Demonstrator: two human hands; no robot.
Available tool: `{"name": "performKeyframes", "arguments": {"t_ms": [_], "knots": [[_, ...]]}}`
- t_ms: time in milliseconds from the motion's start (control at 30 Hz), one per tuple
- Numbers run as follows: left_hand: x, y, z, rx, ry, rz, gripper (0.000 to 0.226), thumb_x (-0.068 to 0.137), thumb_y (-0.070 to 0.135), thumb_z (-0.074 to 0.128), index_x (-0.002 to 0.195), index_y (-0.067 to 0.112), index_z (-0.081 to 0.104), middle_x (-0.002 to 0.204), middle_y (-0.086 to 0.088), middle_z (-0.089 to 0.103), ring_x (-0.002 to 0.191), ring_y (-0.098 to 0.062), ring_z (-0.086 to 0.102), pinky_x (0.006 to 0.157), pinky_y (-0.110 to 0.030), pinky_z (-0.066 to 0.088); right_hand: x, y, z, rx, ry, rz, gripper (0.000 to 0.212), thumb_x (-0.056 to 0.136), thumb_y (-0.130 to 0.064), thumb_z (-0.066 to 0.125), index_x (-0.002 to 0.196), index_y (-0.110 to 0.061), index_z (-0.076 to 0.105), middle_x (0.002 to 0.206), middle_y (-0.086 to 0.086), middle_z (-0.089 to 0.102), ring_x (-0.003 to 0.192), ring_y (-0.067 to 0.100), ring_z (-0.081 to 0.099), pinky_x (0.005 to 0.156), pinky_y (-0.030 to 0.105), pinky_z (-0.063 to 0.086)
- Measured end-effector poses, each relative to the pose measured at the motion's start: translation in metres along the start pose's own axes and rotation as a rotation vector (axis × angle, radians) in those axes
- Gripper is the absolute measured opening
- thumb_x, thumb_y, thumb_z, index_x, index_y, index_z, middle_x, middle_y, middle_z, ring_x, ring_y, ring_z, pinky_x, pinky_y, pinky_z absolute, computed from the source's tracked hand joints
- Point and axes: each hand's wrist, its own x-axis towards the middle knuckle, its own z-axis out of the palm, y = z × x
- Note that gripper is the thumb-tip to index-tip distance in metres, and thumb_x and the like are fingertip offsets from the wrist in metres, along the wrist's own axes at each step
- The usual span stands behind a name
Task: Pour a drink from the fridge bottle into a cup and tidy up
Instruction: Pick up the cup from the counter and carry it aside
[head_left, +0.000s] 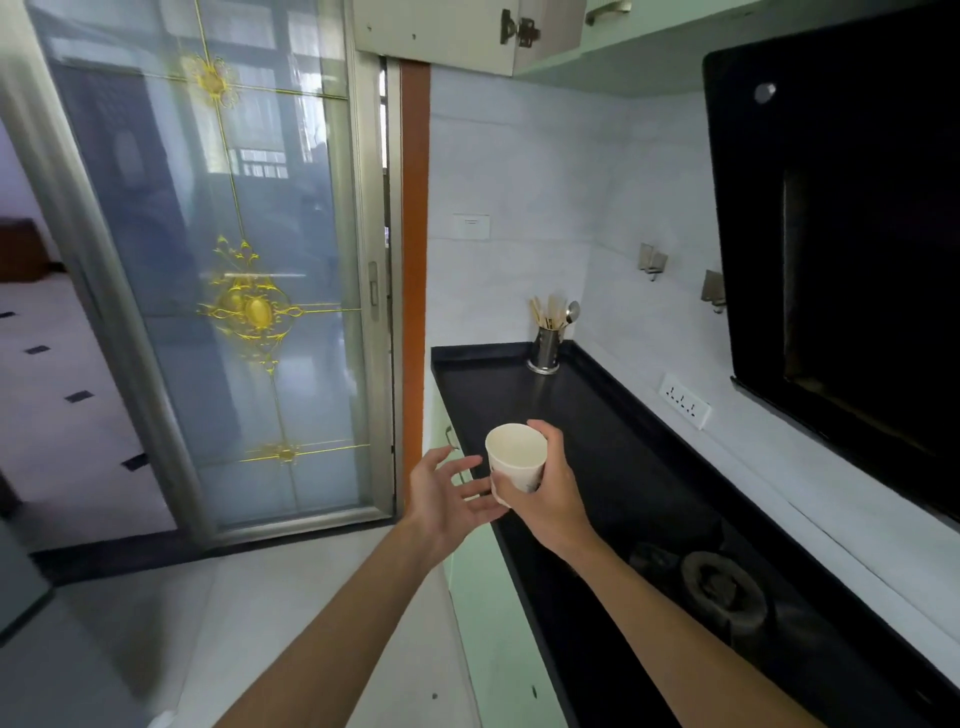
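Head view: the right hand (545, 488) has a grasping grip around the white paper cup (517, 457), held upright, mouth up, above the near left edge of the black table (597, 415); the left hand (447, 493) is released, fingers spread, just left of the cup. A faint print on the cup wall is unreadable, and no bottle is in view.

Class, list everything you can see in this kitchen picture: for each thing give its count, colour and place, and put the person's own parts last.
paper cup: one, white, held above the counter's front edge
counter: one, black, right side
utensil holder: one, silver, far end of counter, holding a spoon and sticks
wall hooks: two, metal, on tiled wall
socket strip: one, white, on wall above counter
sliding glass door: one, frosted with gold pattern, left
hands: left hand open beside cup; right hand gripping cup
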Motion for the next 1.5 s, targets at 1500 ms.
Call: {"name": "performKeyframes", "arguments": {"t_ms": [1500], "knots": [[0.271,0.194,-0.072,0.075,-0.071,-0.254,0.053,0.093,0.037,0.052,0.132,0.001,0.05,0.118,-0.027,0.059,0.098,-0.042,0.062,0.081,-0.053,0.053,0.255,0.091,0.155,-0.081,0.248,0.186,0.081,0.074,-0.035,0.08,0.14,-0.043,0.033,0.123,-0.001,0.058,0.111,0.013,0.06,0.085,0.027,0.056]]}}
